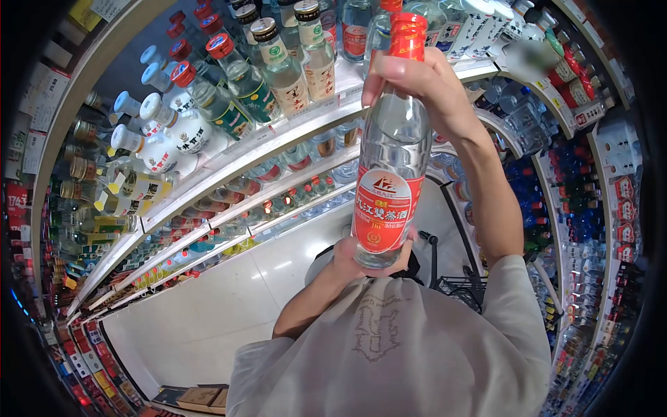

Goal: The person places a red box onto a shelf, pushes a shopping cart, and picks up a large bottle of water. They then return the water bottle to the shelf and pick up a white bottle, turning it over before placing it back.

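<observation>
A clear glass liquor bottle [385,208] with a red label and red cap stands nearly upright in front of my chest, its label facing me. Around its neck, just below the cap, are the wrapped fingers of my right hand [431,87]. My left hand [344,258] cups the base from below, its fingers partly hidden behind the glass. Clear liquid shows inside the bottle. Just behind its cap is the shelf [306,118], where similar red-labelled bottles [355,38] stand.
White round bottles [177,132] and green-labelled bottles [253,87] line the upper shelf to the left. Lower shelves hold more bottles. A dark wire basket [462,288] with a handle is beside my right side. Cardboard boxes [201,398] sit low at the left, by the pale tiled floor [208,313].
</observation>
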